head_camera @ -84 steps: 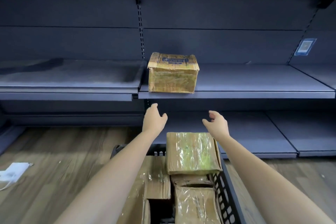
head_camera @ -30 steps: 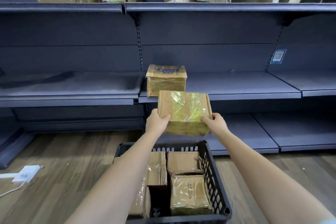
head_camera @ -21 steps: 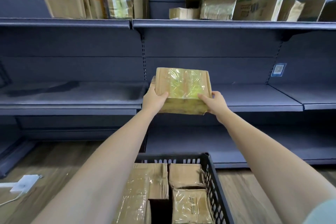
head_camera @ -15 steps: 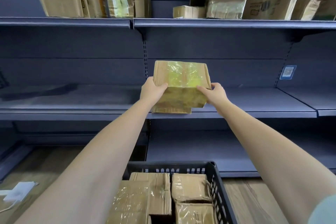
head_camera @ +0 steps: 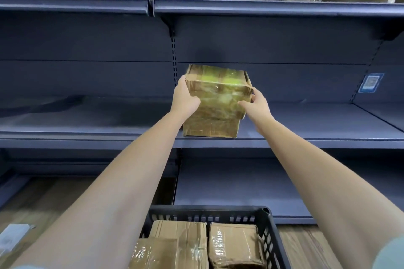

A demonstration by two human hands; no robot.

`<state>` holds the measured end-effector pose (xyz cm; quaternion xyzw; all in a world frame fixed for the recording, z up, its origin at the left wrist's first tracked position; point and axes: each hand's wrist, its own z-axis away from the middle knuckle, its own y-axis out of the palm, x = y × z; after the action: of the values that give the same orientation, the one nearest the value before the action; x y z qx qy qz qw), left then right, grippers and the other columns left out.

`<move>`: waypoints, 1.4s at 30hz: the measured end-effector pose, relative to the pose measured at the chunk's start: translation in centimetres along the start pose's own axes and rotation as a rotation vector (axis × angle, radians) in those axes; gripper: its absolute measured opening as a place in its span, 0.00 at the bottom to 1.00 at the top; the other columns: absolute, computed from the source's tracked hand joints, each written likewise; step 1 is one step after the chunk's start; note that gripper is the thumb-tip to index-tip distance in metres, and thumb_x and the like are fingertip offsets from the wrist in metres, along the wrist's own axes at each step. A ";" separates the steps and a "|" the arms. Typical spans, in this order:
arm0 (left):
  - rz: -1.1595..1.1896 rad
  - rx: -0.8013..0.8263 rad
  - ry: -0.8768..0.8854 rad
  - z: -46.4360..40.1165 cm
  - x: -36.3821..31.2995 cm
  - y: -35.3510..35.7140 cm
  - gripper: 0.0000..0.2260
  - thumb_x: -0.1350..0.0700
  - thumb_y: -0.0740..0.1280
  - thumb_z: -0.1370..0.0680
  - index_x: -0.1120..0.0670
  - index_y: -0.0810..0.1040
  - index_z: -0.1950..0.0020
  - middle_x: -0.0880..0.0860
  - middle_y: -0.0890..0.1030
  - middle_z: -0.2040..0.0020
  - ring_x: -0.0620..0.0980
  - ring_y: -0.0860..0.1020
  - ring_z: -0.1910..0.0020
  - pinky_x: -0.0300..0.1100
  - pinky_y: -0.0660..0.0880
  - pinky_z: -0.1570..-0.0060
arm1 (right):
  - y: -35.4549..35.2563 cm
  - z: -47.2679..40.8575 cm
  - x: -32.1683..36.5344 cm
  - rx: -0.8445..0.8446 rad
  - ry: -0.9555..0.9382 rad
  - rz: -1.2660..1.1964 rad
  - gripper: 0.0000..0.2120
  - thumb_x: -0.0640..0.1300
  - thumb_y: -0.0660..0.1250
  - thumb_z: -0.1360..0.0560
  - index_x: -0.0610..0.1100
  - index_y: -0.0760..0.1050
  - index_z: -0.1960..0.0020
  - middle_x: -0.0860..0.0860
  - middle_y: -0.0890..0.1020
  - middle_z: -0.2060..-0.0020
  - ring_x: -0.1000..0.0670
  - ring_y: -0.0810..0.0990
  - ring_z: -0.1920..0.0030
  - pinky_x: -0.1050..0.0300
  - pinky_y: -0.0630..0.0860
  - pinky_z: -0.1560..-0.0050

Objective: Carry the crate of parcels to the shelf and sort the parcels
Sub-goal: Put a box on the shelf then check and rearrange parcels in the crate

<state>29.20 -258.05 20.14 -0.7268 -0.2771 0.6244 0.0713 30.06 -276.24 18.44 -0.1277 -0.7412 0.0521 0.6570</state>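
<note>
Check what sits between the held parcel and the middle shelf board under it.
Head view: a second taped parcel sits there, resting on the middle shelf. The held parcel, gripped by the left hand and right hand, is stacked on top of it.

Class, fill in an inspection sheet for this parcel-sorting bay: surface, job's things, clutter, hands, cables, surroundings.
Surface: middle shelf, dark, bare around the stack.
Job's things: taped parcel sits on a lower parcel at the shelf's front edge; black crate below holds more parcels.
Clutter: white object on the floor, blurred.
Hands: left hand and right hand grip the taped parcel's sides.
Cables: nothing seen.
Surroundings: top shelf crowded with boxes; blue label on the back panel.
</note>
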 end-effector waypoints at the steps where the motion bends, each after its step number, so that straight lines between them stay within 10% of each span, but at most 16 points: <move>1: -0.003 0.007 0.003 -0.4 0.2 0.2 0.36 0.70 0.57 0.25 0.50 0.47 0.22 0.52 0.55 0.22 0.59 0.72 0.34 0.33 0.66 0.71 | 0.1 0.0 -0.1 0.014 0.009 0.014 0.32 0.39 0.62 0.28 0.48 0.58 0.25 0.48 0.72 0.32 0.47 0.76 0.39 0.54 0.75 0.44; 4: -0.006 0.016 -0.004 -1.1 0.8 0.8 0.38 0.70 0.57 0.25 0.47 0.43 0.22 0.52 0.55 0.22 0.62 0.67 0.29 0.31 0.64 0.73 | 0.3 -0.2 -0.2 0.072 0.063 0.148 0.39 0.38 0.59 0.23 0.49 0.38 0.22 0.49 0.65 0.28 0.49 0.77 0.50 0.57 0.72 0.49; 9: -0.060 0.030 -0.083 -1.1 1.5 1.5 0.38 0.65 0.57 0.22 0.51 0.34 0.23 0.58 0.57 0.23 0.61 0.63 0.27 0.31 0.64 0.74 | 0.2 0.0 -0.5 0.080 0.077 0.247 0.41 0.37 0.59 0.22 0.46 0.31 0.24 0.49 0.53 0.23 0.43 0.68 0.31 0.56 0.67 0.43; 15: -0.114 -0.072 -0.076 2.6 2.2 2.6 0.31 0.62 0.59 0.21 0.56 0.48 0.22 0.54 0.55 0.22 0.54 0.60 0.25 0.46 0.66 0.31 | -0.5 3.5 -2.1 0.090 0.086 0.432 0.30 0.40 0.59 0.22 0.36 0.49 0.25 0.44 0.59 0.26 0.41 0.72 0.37 0.51 0.73 0.48; 25: -0.293 0.178 -0.212 15.5 10.1 8.1 0.22 0.60 0.61 0.21 0.60 0.63 0.27 0.60 0.69 0.32 0.60 0.78 0.44 0.51 0.76 0.49 | -2.9 14.6 -13.7 0.139 0.257 0.606 0.29 0.42 0.59 0.21 0.41 0.53 0.24 0.42 0.65 0.28 0.42 0.76 0.48 0.53 0.73 0.51; 33: -0.423 0.429 -0.348 25.5 15.9 12.1 0.10 0.59 0.59 0.20 0.63 0.73 0.43 0.58 0.79 0.45 0.57 0.78 0.48 0.45 0.73 0.53 | -3.3 22.1 -22.2 0.197 0.441 0.612 0.16 0.43 0.61 0.23 0.37 0.69 0.37 0.40 0.78 0.41 0.40 0.77 0.42 0.52 0.74 0.45; 42: -0.449 0.664 -0.554 29.6 21.5 14.5 0.16 0.54 0.61 0.20 0.62 0.72 0.35 0.54 0.79 0.52 0.48 0.73 0.58 0.40 0.72 0.55 | -1.6 25.0 -29.3 0.314 0.701 0.620 0.12 0.41 0.61 0.25 0.38 0.71 0.42 0.42 0.79 0.48 0.45 0.77 0.52 0.55 0.73 0.56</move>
<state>7.13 -266.82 -11.23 -0.3934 -0.2216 0.8182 0.3559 8.20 -283.09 -12.62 -0.2515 -0.3859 0.3101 0.8317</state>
